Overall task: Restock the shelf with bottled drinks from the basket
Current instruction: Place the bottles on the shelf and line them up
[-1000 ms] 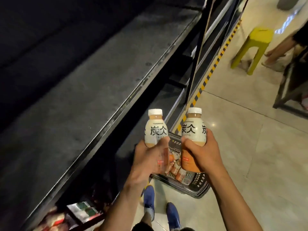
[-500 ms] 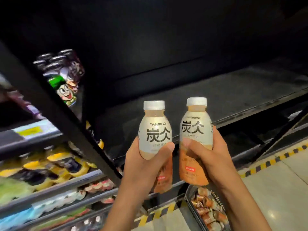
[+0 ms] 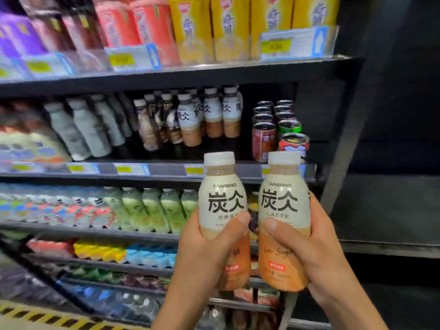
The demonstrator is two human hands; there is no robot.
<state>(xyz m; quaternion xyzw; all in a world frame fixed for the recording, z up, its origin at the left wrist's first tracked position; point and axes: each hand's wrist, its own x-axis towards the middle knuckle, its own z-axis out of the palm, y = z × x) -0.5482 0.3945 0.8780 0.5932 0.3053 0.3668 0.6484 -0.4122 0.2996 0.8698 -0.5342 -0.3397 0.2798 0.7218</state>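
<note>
Shop drinks aisle, dark tiered shelving, hazard-striped floor edge [image 3: 35,314] at bottom left. Nearest: left hand [image 3: 204,256] wraps the lower body of the left Tanbing bottle [image 3: 222,201], thumb across the label; right hand [image 3: 312,253] grips the right Tanbing latte bottle [image 3: 283,201] the same way. Both bottles upright, caps up, labels facing the camera, side by side and just apart, raised in front of the shelves, probably so they go in facing out. Basket not in view. Behind them, the middle shelf rail [image 3: 154,173] with yellow price tags [image 3: 194,170]; on it a matching Tanbing row [image 3: 190,120], with dark cans [image 3: 264,136] to its right and a dark gap between, likely the target slot. Below, green bottles [image 3: 152,208], blurred. Farthest up, yellow cartons [image 3: 228,27] and red packs [image 3: 133,22].
</note>
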